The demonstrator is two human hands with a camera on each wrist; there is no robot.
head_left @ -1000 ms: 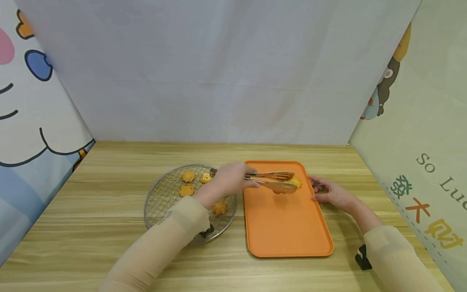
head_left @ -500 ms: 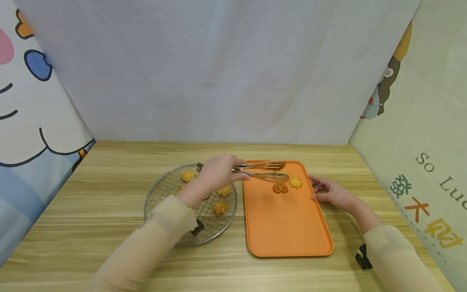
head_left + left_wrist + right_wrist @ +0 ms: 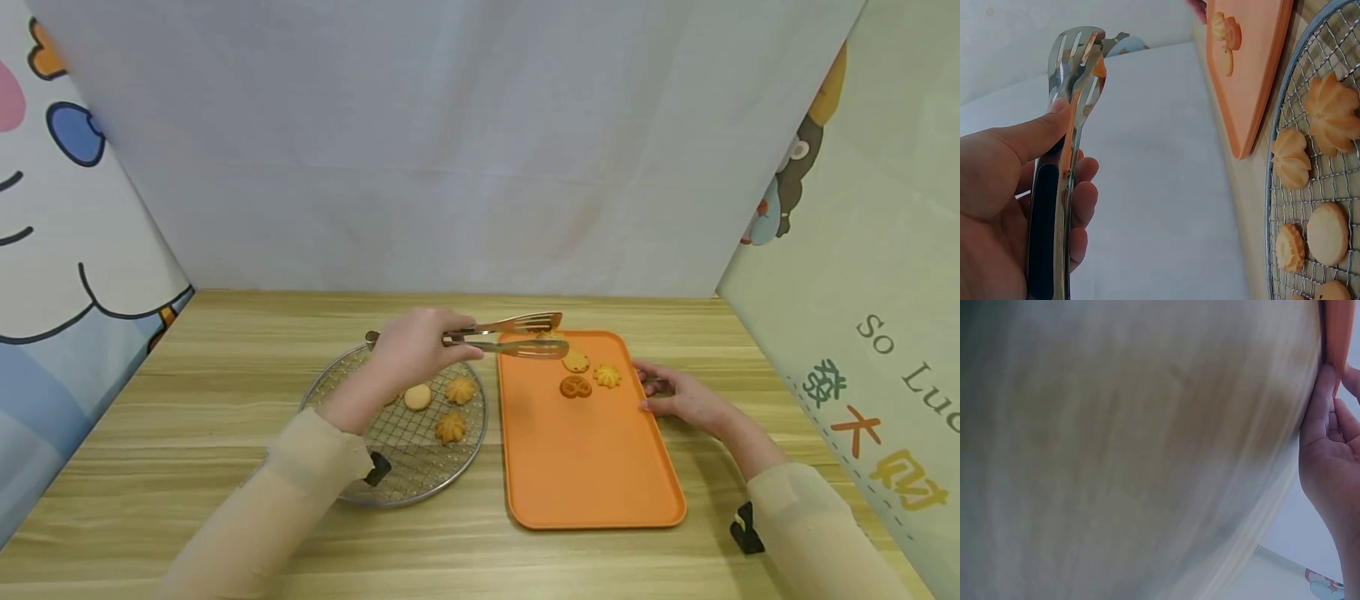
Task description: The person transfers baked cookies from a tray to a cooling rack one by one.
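A person's two hands work at a wood table (image 3: 225, 350), seen from above. L hand (image 3: 417, 348) grips 1 pair of metal tongs (image 3: 517, 336), fingers and thumb curled round the handle; the slotted tips sit nearly together, held in the air over the far-left corner of 1 orange tray (image 3: 585, 467). Wrist view shows the tongs (image 3: 1066, 125) w/ a bit of orange at the tips, too small to tell what. R hand (image 3: 678, 396) rests at the tray's right edge, fingers relaxed and touching the rim; its wrist view shows fingertips (image 3: 1325, 381) against the orange edge. On the tray, near its far end, lie 3 cookies (image 3: 588, 375), close together: 1 round, 1 pretzel-like, 1 flower-shaped. Left of the tray, just beside it, sits 1 round wire rack (image 3: 420, 487). From above, 3 cookies show on the rack (image 3: 442, 404), the arm hiding part of it; L wrist view shows at least 5 there. Cartoon-print panels stand at both sides, a plain white cloth behind.
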